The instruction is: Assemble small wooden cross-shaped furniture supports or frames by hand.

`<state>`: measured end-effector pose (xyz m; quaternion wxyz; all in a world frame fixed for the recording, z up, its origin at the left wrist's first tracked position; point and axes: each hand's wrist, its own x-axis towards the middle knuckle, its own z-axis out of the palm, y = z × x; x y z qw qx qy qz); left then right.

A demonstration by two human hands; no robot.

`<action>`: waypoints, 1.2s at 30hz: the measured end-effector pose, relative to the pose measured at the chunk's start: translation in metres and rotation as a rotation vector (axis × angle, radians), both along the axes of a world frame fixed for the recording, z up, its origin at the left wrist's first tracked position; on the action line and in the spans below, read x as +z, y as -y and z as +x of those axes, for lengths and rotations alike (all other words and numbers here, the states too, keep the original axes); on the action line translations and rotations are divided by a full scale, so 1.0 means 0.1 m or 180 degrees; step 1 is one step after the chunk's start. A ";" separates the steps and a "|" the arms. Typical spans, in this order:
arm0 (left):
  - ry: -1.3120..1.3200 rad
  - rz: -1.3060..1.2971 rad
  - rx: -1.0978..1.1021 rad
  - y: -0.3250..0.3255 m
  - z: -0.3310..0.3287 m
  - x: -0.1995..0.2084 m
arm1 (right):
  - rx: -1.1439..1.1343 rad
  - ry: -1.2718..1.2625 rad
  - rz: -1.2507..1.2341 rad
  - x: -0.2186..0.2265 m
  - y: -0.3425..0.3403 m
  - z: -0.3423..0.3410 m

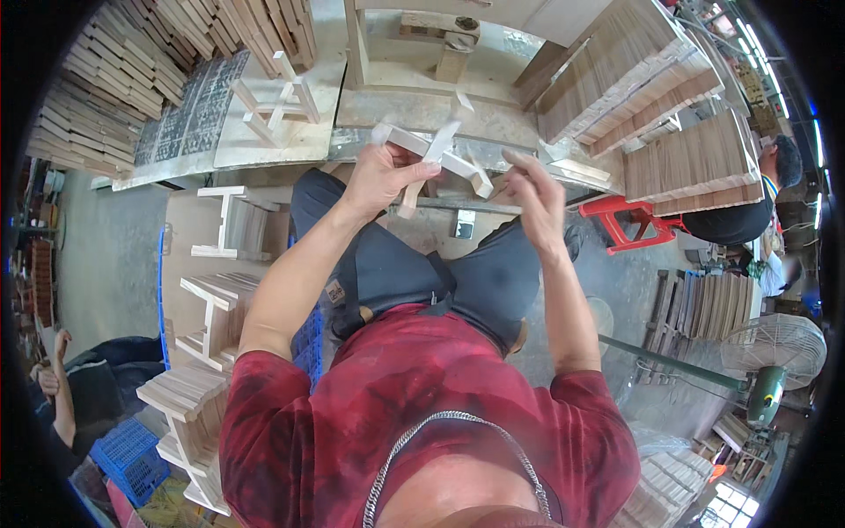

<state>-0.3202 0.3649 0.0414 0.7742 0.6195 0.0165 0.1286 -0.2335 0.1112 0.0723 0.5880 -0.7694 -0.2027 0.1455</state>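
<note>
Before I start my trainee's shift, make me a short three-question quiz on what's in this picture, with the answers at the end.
1. Multiple choice: which hand grips the crossed wooden frame? A, the left hand; B, the right hand; C, neither.
2. True or false: the round caged fan is on the person's left.
3. Open: what stands on the pale board ahead and to the person's left?

Key: 1, A. 2, false; the round caged fan is on the person's right. 3, a second wooden frame.
</note>
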 end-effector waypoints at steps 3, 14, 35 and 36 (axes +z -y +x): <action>-0.1045 -0.0660 -0.0739 0.00 -0.11 0.12 | 0.0270 0.1102 -0.0047 0.52 0.00 -0.19; -0.1200 -0.1562 0.0272 0.47 -0.12 -0.14 | 0.0007 0.4288 -0.1569 -0.13 -0.62 -0.28; 0.0235 0.1560 0.0586 -0.17 0.93 0.10 | -0.0371 0.1169 -0.0570 -0.17 -0.83 1.06; 0.0143 0.1862 0.0853 -0.25 1.05 0.09 | -0.0312 0.1310 -0.0556 -0.18 -0.94 1.17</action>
